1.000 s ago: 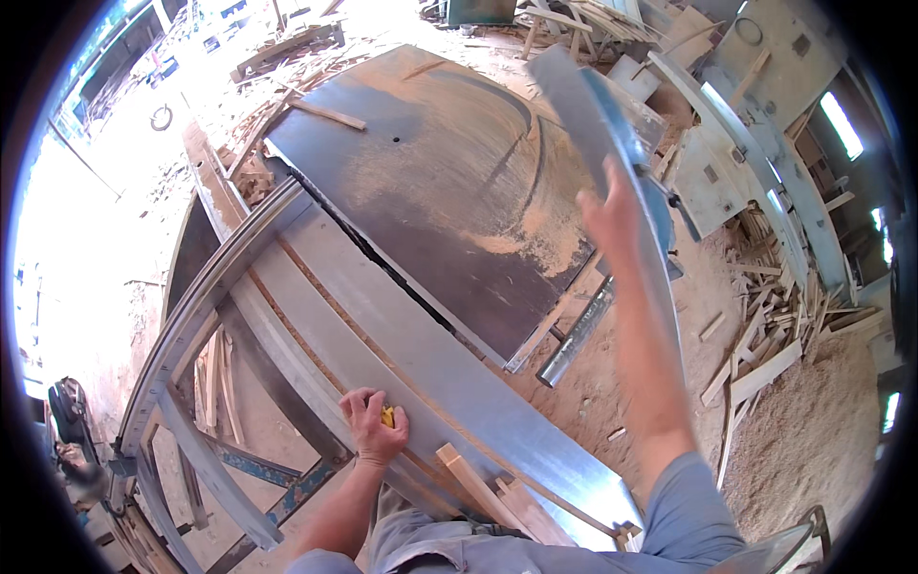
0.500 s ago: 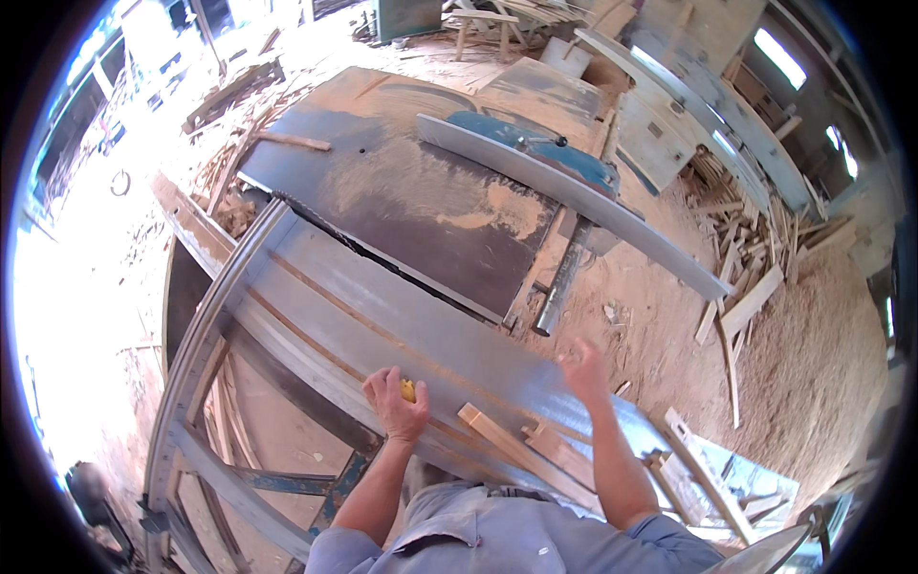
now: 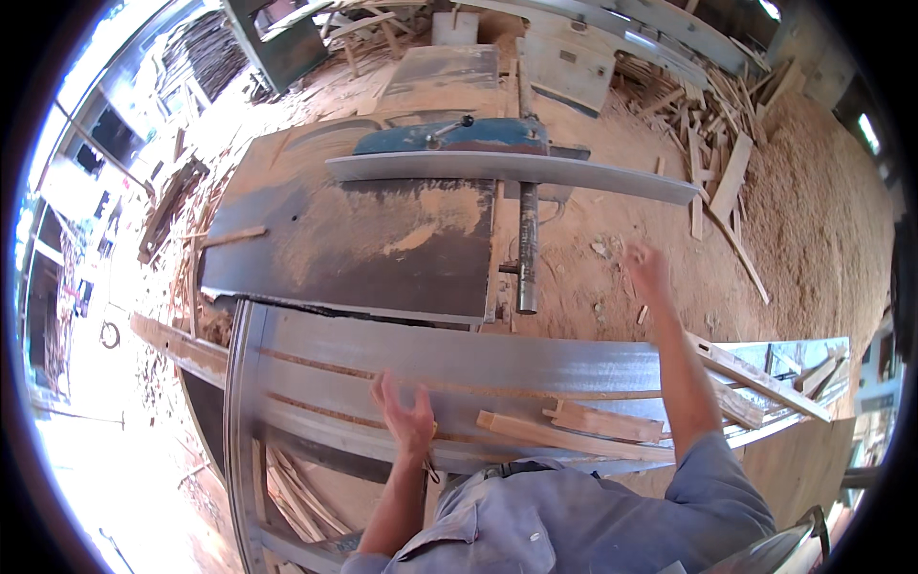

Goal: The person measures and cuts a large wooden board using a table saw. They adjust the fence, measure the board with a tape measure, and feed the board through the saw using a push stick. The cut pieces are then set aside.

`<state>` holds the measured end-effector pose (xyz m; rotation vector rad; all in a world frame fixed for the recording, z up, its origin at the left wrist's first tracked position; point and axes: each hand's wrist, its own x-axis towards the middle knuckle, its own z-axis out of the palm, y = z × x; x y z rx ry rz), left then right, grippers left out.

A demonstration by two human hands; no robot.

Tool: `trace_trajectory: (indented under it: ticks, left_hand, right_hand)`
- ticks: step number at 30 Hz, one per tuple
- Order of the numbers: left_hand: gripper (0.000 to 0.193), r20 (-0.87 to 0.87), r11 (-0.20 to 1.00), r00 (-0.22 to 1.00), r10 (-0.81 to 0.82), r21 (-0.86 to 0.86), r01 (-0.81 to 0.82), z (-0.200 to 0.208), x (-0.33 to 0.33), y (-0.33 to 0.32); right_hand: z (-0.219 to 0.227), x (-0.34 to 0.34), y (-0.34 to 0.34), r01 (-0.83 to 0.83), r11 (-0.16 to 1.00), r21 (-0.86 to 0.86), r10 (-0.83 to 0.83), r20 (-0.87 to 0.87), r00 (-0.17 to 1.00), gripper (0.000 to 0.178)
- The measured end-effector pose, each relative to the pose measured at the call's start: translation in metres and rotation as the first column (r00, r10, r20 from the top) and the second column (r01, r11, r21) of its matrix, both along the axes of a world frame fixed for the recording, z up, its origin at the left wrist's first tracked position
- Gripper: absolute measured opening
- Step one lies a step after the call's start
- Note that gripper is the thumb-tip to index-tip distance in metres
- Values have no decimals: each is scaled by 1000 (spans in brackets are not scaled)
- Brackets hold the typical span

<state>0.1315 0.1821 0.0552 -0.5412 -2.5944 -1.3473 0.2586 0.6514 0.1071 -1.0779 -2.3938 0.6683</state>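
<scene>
My left hand (image 3: 406,416) hovers over the near side of the metal sliding table (image 3: 459,349), with its thumb and fingers spread apart. A small yellow object shows only as a sliver beside its wrist, with a dark cord hanging below; the rest is hidden. My right hand (image 3: 647,271) is raised beyond the table's far edge, above the dusty floor. Its fingers look curled but are smeared, and nothing in them can be made out. Between my arms, a long wooden strip (image 3: 564,438) and a shorter wood piece (image 3: 607,421) lie on the table.
Beyond is a dark saw table (image 3: 363,239) strewn with sawdust, crossed by a long metal fence (image 3: 516,167) with a blue mount. A round bar (image 3: 528,249) sticks out toward me. More wood pieces (image 3: 755,378) lie at the right end. Offcuts and a sawdust heap (image 3: 813,182) cover the floor.
My view has turned, so the table now runs nearly level. My left hand has opened from around the yellow object. My right hand has reached farther out, away from the table.
</scene>
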Motion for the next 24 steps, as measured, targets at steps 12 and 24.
trace_trajectory:
  ticks: [12, 24]
  left_hand:
    - [67, -199, 881, 885, -421, -320, 347, 24, -291, 226]
    - [38, -25, 575, 862, -506, -755, 315, 10, -417, 329]
  right_hand:
    - [-31, -109, 200, 52, 907, 419, -61, 8, 998, 25]
    - [-39, -139, 264, -275, 929, 247, 87, 577, 812, 32]
